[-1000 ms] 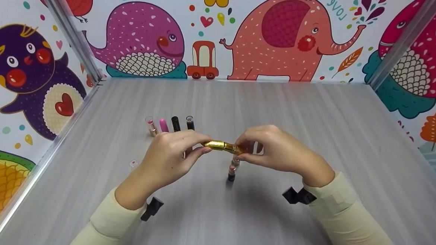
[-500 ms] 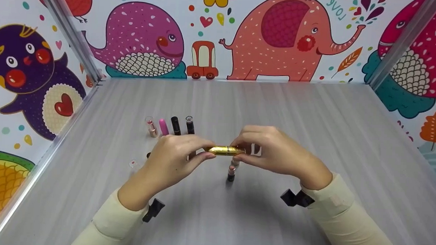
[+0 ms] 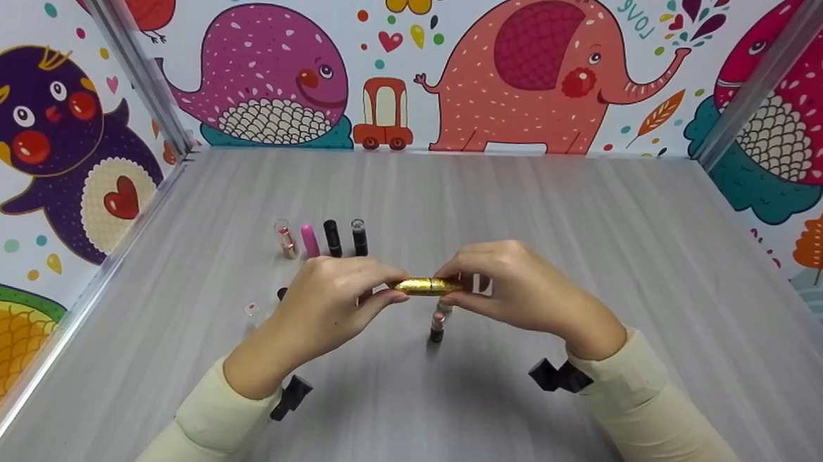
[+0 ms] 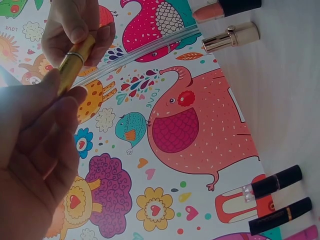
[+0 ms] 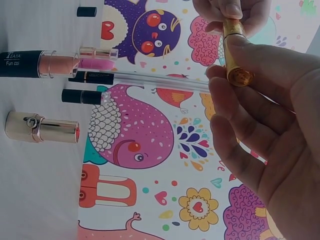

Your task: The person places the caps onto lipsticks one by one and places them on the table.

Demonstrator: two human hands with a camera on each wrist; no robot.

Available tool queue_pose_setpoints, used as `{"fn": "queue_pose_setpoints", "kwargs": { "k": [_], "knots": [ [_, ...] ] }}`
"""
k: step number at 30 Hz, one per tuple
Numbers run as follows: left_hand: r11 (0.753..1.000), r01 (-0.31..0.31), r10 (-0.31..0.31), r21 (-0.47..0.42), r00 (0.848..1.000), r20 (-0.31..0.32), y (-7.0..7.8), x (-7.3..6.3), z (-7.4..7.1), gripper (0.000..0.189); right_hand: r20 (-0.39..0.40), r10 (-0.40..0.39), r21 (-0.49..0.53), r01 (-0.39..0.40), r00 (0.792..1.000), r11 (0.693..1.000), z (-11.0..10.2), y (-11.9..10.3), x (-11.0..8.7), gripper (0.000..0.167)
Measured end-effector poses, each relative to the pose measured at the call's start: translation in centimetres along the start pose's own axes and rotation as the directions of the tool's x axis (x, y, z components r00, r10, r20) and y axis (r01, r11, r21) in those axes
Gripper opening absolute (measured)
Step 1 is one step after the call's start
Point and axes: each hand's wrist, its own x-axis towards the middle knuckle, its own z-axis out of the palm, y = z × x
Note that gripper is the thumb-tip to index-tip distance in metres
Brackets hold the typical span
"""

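Observation:
A shiny gold lipstick (image 3: 423,286) lies level in the air above the table, a thin seam round its middle. My left hand (image 3: 327,293) pinches its left end between thumb and fingers. Its right end is pinched by my right hand (image 3: 514,286). In the right wrist view the round end of the gold lipstick (image 5: 235,60) shows between thumb and fingers. Below it stand a peach lipstick with a black base (image 3: 436,329) and, partly hidden behind the right hand, a pale gold lipstick (image 5: 42,127).
Beyond my left hand stand a rose-gold lipstick (image 3: 286,241), a bright pink tube (image 3: 309,240), a black tube (image 3: 332,238) and a black tube with a clear top (image 3: 359,238). A clear-topped item (image 3: 251,311) stands by the left wrist. Printed walls (image 3: 392,61) enclose the table.
The gold lipstick's two parts, slightly angled and apart a second ago, have come together in line. Both hands have closed in and dropped slightly; over the last half second they are almost still.

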Motion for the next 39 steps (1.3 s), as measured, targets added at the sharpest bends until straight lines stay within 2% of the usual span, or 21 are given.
{"fn": "queue_pose_setpoints", "kwargs": {
  "k": [12, 31, 39],
  "knots": [
    [1.000, -0.006, 0.006, 0.009, 1.000, 0.003, 0.19, 0.08, -0.03, 0.019, -0.030, -0.040, 0.002, 0.040, 0.999, 0.999, 0.18, 0.03, -0.05, 0.017],
    [1.000, -0.021, 0.021, 0.009, 1.000, 0.011, 0.23, 0.08, 0.08, 0.018, -0.015, -0.032, 0.005, 0.032, 0.999, 0.999, 0.32, -0.24, -0.02, 0.019],
    [0.998, -0.053, 0.054, 0.026, 0.998, -0.013, -0.07, -0.05, 0.38, 0.018, -0.021, -0.033, -0.001, 0.033, 0.999, 0.999, 0.50, -0.02, -0.10, 0.019]
  ]
}}
